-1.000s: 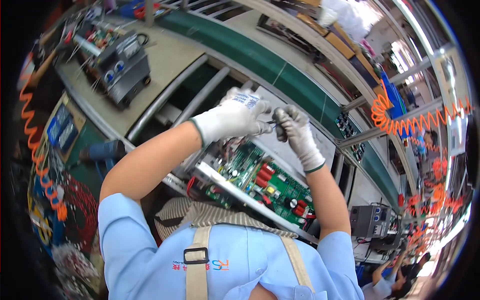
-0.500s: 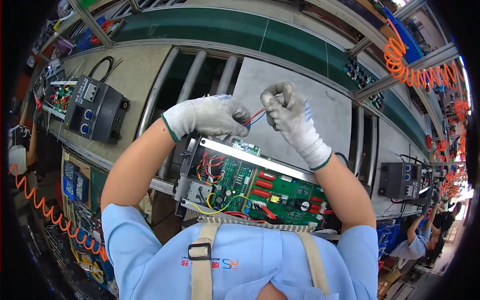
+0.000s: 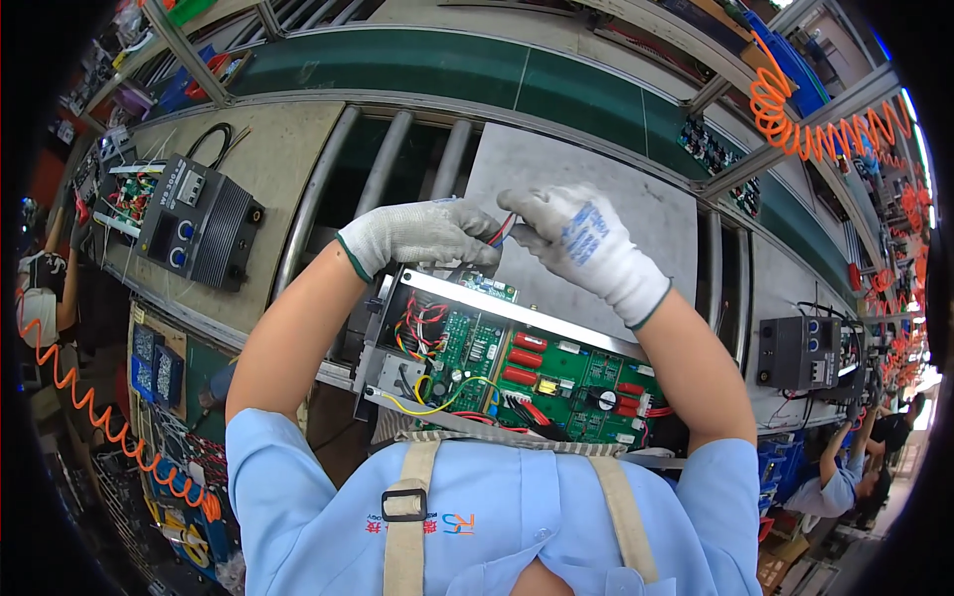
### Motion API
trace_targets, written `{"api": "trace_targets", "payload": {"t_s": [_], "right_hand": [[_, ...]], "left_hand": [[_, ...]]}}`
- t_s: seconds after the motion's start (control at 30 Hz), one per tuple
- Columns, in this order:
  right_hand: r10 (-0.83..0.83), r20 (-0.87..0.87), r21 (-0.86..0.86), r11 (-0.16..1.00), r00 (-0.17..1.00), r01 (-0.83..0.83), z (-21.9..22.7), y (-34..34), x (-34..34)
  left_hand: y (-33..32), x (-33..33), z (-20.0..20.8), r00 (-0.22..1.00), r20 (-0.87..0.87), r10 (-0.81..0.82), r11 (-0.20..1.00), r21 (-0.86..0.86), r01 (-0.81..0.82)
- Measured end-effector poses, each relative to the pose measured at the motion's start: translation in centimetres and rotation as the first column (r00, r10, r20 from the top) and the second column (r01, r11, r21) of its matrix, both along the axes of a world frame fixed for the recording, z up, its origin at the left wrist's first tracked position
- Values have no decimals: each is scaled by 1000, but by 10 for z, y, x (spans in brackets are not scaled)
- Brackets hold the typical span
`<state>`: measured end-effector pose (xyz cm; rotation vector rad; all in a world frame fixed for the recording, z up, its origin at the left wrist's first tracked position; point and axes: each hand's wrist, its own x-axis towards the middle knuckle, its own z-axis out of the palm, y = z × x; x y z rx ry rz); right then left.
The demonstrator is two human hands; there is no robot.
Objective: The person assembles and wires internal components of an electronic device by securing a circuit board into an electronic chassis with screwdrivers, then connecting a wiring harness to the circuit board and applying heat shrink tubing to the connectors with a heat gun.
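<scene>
Both my hands wear white knitted gloves with grey palms. Fingers of my left hand (image 3: 432,236) are closed on a few thin wires (image 3: 504,230), red among them, just beyond the top edge of an open metal chassis. My right hand (image 3: 588,243) pinches the same wires close by, its fingers bent over them; the wire tips are hidden. Below lies the chassis with a green circuit board (image 3: 596,375) carrying red capacitors (image 3: 521,359). Red and yellow-green wires run across it, and a long silver rail (image 3: 527,316) crosses its far side.
A grey sheet (image 3: 636,214) lies on metal rollers (image 3: 385,169) beyond the chassis. Dark machine units stand left (image 3: 194,223) and right (image 3: 800,353). A green conveyor belt (image 3: 447,65) runs along the back. Orange coiled hoses (image 3: 785,114) hang nearby; another person (image 3: 845,472) works far right.
My right hand has come down and left, nearer my left hand, and turned so its back shows. The wire stretch between the hands is shorter. The chassis shifts slightly right in view.
</scene>
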<state>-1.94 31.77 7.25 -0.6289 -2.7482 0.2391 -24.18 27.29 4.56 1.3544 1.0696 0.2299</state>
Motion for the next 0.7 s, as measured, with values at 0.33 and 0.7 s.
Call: {"api": "trace_targets", "payload": {"t_s": [0.33,0.7], "right_hand": [[-28,40,-68,997,999,30,-21,10,-2],[-94,98,-995,7,991,99,6,-9,9]], "left_hand": [[-11,5,9,954,-277,111,917,399,10],[-14,11,44,969,-201,145,981,157,-114]]}}
